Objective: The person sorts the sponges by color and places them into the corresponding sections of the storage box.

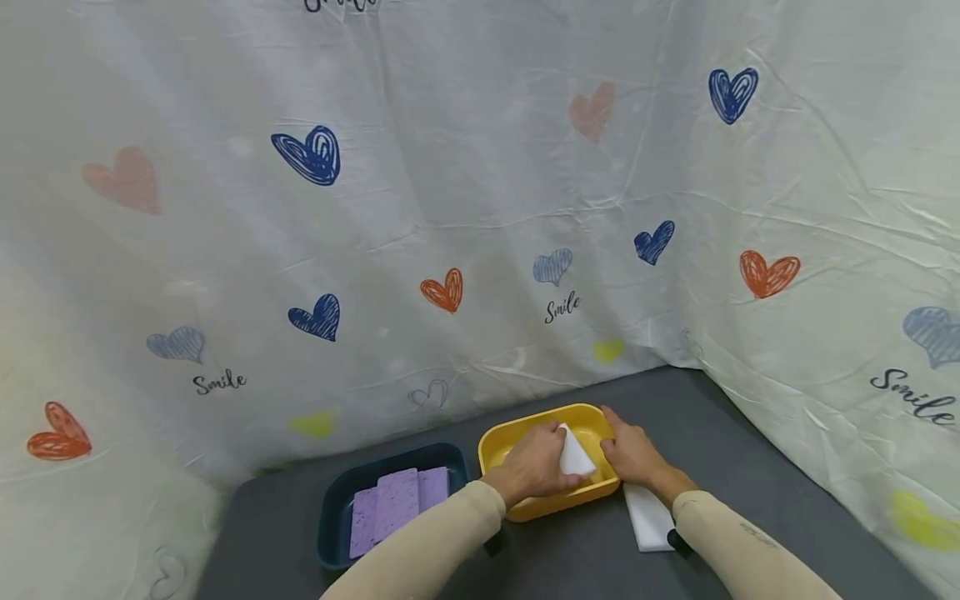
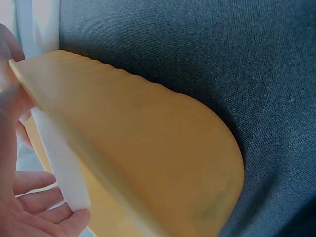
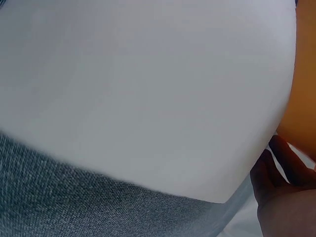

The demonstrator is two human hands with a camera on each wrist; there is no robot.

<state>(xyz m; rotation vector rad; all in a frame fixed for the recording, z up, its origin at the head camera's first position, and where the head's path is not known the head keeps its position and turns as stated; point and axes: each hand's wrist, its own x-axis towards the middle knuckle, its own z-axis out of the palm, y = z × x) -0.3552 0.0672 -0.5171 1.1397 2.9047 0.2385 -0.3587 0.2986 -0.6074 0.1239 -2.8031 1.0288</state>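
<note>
My left hand (image 1: 534,458) reaches into a yellow plastic bin (image 1: 551,505) and holds a white sponge (image 1: 574,454) by its sides, thumb on one side and fingers on the other. In the left wrist view, the white sponge (image 2: 61,158) stands tilted behind the bin's wall (image 2: 143,133). At the bin's right end, my right hand (image 1: 636,450) grips the rim. Beneath the right wrist lies a second white sponge (image 1: 647,521), partly hidden by the forearm. Its broad flat face (image 3: 148,94) fills much of the right wrist view.
Left of the yellow bin stands a dark blue bin (image 1: 330,512) with several purple sponges (image 1: 396,500) inside. Both bins sit on a dark grey cloth-covered table (image 1: 570,562). A pale curtain (image 1: 480,183) printed with hearts hangs behind and along the right side.
</note>
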